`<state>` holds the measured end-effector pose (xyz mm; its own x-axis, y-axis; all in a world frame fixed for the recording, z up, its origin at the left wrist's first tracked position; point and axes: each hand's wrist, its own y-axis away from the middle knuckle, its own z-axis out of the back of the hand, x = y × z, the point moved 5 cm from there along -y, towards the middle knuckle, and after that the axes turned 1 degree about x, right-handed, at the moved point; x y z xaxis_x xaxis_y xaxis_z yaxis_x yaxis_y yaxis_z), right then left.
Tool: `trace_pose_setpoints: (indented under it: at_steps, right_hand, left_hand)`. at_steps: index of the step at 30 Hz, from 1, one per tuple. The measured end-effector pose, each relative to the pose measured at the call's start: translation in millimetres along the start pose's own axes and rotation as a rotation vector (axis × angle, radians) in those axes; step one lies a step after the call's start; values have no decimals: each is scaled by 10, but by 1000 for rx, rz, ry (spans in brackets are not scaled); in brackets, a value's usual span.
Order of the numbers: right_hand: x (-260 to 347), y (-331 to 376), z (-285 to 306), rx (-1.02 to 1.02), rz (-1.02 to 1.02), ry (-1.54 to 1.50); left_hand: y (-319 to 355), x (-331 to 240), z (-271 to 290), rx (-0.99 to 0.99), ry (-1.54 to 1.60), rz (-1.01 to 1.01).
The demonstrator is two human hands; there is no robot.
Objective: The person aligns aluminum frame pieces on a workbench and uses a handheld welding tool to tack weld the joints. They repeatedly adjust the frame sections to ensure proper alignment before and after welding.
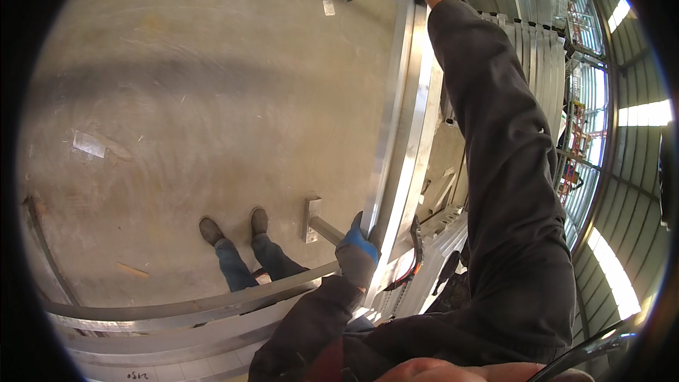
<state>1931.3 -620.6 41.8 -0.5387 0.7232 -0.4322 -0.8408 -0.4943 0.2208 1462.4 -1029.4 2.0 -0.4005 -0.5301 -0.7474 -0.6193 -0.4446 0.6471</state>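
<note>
An industrial metalworking hall, a factory floor by the look of it. Bare, scuffed concrete floor [198, 99] underfoot; long aluminium profiles [403, 120] and a stacked rack of similar bars [537, 64]; curved metal strips [177, 311] below; corrugated arched roof with skylight strips [643, 113]; storage racks [576, 163] in the distance; work gloves and dark overalls worn.

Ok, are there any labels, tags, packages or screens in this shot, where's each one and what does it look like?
No packages or screens.
Small label: on the floor near the top, left of the long aluminium profile; whitish, roughly square.
Flat scrap: on the floor at the left; pale grey, rectangular, possibly tape or a label.
Handwritten marking: on the pale metal strip at the bottom edge; small dark strokes.
</note>
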Motion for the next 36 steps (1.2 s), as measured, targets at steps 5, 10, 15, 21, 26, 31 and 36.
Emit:
trace_pose_setpoints:
  at_steps: [5,10,15,21,26,31,36]
  right_hand:
    - [87,-277,6,32,-5,212]
    - [20,-699,-216,107,109,496]
    - [-204,-656,-115,-277,156,162]
    - [-145,-282,97,-205,96,97]
    - [-400,-54,77,-97,205,-189]
    - [-1160,1212,-690,-277,331,-755]
    - [-1795,3657,-1783,-223,196,-985]
  left_hand:
    - [-7,14,12,28,15,34]
    - [0,71,-29,43,47,56]
    - [19,8,-86,13,-17,18]
    - [34,13,-101,46,-31,59]
    - [37,-51,-50,25,10,-41]
    - [-3,-54,-74,33,-62,-48]
    - [-14,156,-177,-34,-86,-110]
